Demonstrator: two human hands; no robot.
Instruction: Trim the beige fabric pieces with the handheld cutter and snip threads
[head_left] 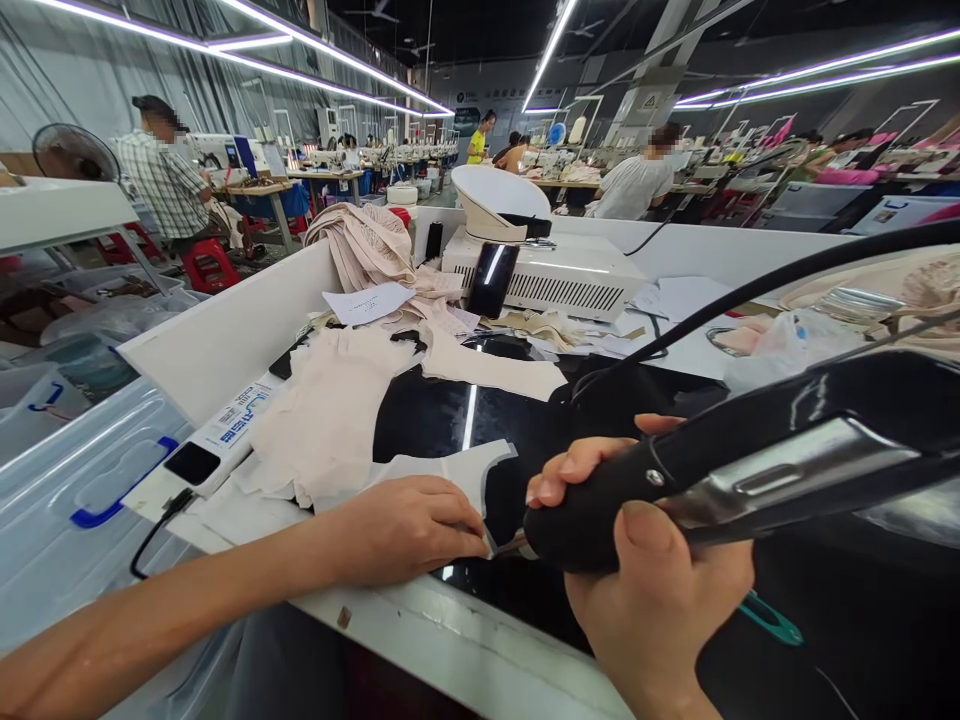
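Note:
My right hand (652, 590) is wrapped around a black corded handheld tool (720, 450) with a long silver lever on its side. The tool's near end points left, toward a pale fabric piece (480, 470) on the glossy black work surface (420, 415). At that piece's front edge, my left hand (412, 530) has its fingers closed on the cloth, close to the tool's tip. The tip itself is mostly hidden behind the tool's body. A stack of cut beige fabric pieces (322, 410) lies just beyond my left hand. Another beige strip (495, 375) rests farther back.
A white vented box (555, 275) with a phone (493, 280) leaning on it stands at the back. A black cable (735, 300) arcs over the table on the right. Low white walls (225, 340) edge the table. A teal-handled tool (772, 618) lies beside my right hand.

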